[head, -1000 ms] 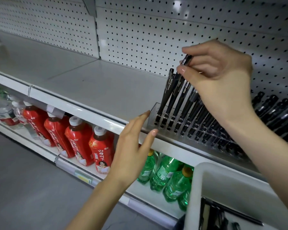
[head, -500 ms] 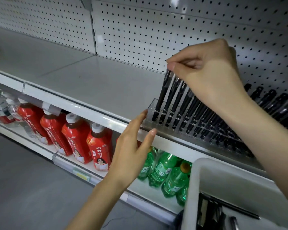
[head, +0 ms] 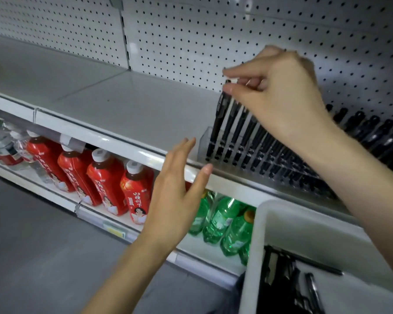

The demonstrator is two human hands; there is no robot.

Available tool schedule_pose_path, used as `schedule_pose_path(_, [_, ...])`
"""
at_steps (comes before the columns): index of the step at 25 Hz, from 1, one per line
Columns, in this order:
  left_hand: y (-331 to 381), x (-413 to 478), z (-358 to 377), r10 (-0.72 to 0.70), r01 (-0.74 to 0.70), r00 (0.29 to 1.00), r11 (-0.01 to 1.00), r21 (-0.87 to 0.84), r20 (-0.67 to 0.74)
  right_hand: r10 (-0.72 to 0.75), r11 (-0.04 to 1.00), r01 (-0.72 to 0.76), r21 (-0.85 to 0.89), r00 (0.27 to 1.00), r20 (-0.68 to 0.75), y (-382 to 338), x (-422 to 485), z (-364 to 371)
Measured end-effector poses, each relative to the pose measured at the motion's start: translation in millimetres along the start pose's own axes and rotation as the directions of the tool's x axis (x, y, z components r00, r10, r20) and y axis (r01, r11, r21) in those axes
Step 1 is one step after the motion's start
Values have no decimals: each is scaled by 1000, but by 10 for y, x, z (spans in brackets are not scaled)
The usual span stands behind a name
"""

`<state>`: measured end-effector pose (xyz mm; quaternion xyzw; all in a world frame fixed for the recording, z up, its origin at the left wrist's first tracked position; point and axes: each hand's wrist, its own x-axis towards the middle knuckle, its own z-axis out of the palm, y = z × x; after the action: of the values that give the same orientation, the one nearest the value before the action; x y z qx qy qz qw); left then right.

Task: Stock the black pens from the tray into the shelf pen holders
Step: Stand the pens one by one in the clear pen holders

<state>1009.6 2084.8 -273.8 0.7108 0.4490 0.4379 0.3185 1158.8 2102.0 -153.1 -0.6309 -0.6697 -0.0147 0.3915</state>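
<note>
The right hand (head: 279, 96) is curled, its thumb and forefinger pinching the cap end of a black pen (head: 218, 118). This pen stands tilted in the leftmost slot of the clear pen holder (head: 247, 159), its tip down in the holder. The holder sits on the shelf (head: 123, 109) along the front edge, toward the right end, and rows of other black pens (head: 370, 130) fill it, leaning back toward the white pegboard (head: 191, 30) behind.

The left hand (head: 175, 191) holds nothing, its fingers straight and close together with the thumb spread. It is raised in front of the shelf's front edge, just left of the holder; whether the thumb touches the edge is unclear.

A white tray (head: 270, 214) is at the lower right, below the shelf's front edge, with more loose pens (head: 281, 279) lying in it.

On the lower shelf (head: 95, 214), red bottles (head: 109, 177) with white caps stand in a row, with green bottles (head: 220, 220) to their right.
</note>
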Motion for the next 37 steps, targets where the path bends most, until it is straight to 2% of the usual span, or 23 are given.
schedule_pose_path(2, [141,-191,-1,-44,45,999,994,-96,11,3,999,-3,38,1000,-7,-10,-198,-185])
schedule_pose_path(3, [187,-310,31,-85,94,994,983,-160,62,13,997,-14,73,1000,11,10,-348,-270])
schedule_pose_path(5, [258,-598,159,-176,222,961,951,-215,214,53,989,-68,130,992,114,119,-786,-384])
schedule_pose_path(7, [299,-834,287,-236,313,917,926,-212,322,96,985,-129,117,963,253,307,-1288,-413])
schedule_pose_path(10, [397,-988,352,-308,440,861,851,-287,405,303,931,-361,48,843,445,621,-1956,-395])
schedule_pose_path(13, [449,-1001,340,-313,500,819,801,-330,481,445,874,-481,-70,735,511,818,-2279,-382])
schedule_pose_path(16, [469,-1042,358,-285,472,830,817,-331,480,469,825,-565,-4,680,563,838,-2337,-409])
schedule_pose_path(20, [524,-1079,366,-272,454,846,818,-353,458,422,797,-600,75,641,641,765,-2371,-387])
schedule_pose_path(23, [553,-1089,380,-257,438,852,828,-351,456,436,695,-696,181,607,664,803,-2370,-414])
schedule_pose_path(26, [568,-1090,391,-255,439,849,828,-350,463,398,574,-780,249,532,747,798,-2356,-480])
schedule_pose_path(28, [556,-1092,398,-253,430,856,831,-352,450,354,558,-787,264,514,781,786,-2345,-509])
schedule_pose_path(31, [519,-1082,413,-221,355,892,882,-309,394,367,618,-749,241,545,753,806,-2296,-595])
schedule_pose_path(34, [450,-1069,386,-95,134,962,981,-139,257,431,644,-732,222,587,685,826,-2217,-753])
schedule_pose_path(37, [497,-1057,323,26,-25,980,1000,-9,197,483,620,-714,326,675,558,831,-2103,-942])
